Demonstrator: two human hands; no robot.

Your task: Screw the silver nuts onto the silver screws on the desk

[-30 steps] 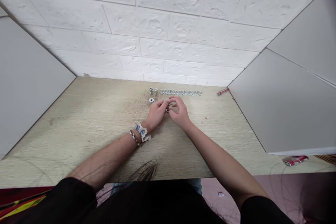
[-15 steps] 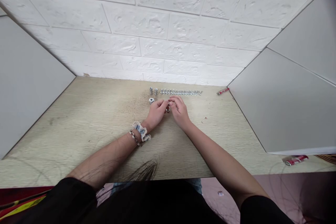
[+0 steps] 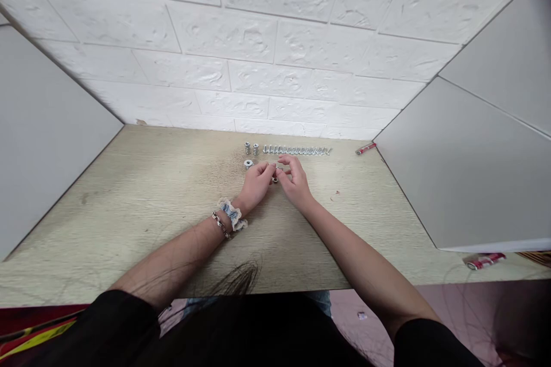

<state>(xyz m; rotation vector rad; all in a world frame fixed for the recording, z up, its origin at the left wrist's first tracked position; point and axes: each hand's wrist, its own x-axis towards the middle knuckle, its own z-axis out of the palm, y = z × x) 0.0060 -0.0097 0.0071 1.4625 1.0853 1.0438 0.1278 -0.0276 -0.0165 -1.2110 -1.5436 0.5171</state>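
My left hand (image 3: 258, 181) is closed, thumb and fingertips pinched on a small metal piece that they mostly hide. Facing it, my right hand (image 3: 294, 181) touches the same spot with its thumb, its fingers curved and slightly raised. A small round metal part (image 3: 275, 180) shows just below the fingertips. Behind my hands a row of silvery screws (image 3: 297, 151) runs along the tabletop. Two upright metal fittings (image 3: 255, 149) stand at the row's left end, and a wide-headed metal fitting (image 3: 248, 164) is beside my left hand.
The wooden tabletop (image 3: 142, 200) meets a white brick-patterned wall (image 3: 249, 74). Grey panels rise on both sides. One red battery-like cylinder (image 3: 365, 148) lies at the back right, another red cylinder (image 3: 486, 261) near the front right edge. Reddish bits lie right of my hands.
My right hand's fingers have opened and lifted a little away from the thumb. My left hand has stayed nearly still, its pinch kept.
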